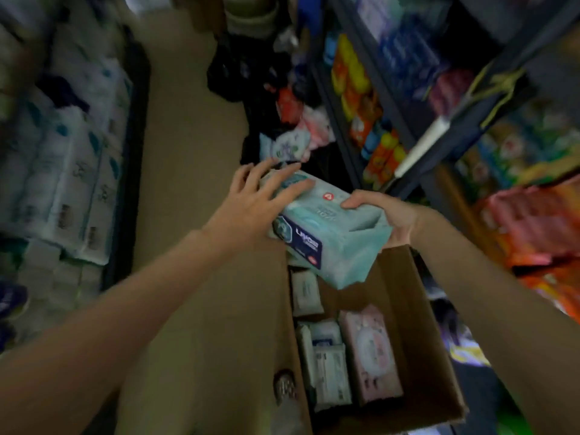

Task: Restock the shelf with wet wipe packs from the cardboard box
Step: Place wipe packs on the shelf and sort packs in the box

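Teal pack point(326, 227) could slip: right hand point(383, 215) grips one end, left hand point(251, 202) rests flat, fingers spread, above box point(408, 309).

A teal pack point(329, 237) is gripped at its near end by the right hand point(381, 215), while its far end is touched by the spread fingers of the left hand point(251, 202). Below both hands, an open box point(414, 309) with white and pink packs point(370, 356) is seen. Right of the right hand, a shelf point(417, 146) is stocked.
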Demonstrator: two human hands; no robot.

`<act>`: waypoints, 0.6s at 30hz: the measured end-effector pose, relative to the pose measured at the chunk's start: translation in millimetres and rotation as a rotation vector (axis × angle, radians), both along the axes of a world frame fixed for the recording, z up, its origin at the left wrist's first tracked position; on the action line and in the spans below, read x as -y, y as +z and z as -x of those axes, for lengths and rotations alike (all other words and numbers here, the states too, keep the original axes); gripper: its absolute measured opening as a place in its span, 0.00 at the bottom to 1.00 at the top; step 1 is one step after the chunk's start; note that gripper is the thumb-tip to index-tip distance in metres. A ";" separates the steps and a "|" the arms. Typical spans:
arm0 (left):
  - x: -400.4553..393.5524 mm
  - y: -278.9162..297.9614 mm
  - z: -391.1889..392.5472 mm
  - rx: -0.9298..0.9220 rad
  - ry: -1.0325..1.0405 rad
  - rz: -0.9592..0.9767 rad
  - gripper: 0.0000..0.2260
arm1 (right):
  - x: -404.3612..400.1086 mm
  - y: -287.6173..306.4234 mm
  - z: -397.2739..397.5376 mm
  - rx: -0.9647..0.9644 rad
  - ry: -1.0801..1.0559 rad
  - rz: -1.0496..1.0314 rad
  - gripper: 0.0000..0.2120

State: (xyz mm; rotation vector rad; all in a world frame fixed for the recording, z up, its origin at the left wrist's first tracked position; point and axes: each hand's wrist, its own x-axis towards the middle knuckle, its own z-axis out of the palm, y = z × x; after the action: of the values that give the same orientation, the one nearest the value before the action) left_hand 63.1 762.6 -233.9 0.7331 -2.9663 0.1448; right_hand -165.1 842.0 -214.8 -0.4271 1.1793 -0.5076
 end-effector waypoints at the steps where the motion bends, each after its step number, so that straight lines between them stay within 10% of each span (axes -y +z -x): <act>1: 7.4 29.0 -17.8 0.023 -0.039 0.010 0.38 | 9.3 23.9 -10.5 -0.004 0.070 0.026 0.19; 7: 14.0 187.7 -137.3 0.345 0.210 -0.360 0.52 | 66.9 138.9 -140.3 -0.144 0.514 0.151 0.34; 12: -12.2 250.4 -305.1 -0.019 0.444 -0.345 0.48 | 90.8 223.3 -297.6 -0.091 0.498 0.475 0.21; 18: -45.9 347.0 -481.9 -0.612 0.812 -0.476 0.38 | 81.6 324.9 -466.6 -0.312 0.191 1.412 0.16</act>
State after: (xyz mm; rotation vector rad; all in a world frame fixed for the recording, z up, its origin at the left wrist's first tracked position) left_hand 544.9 808.5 113.1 1.6349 -1.9847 -0.6344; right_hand 301.5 760.5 110.1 -1.8529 0.8855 -1.0919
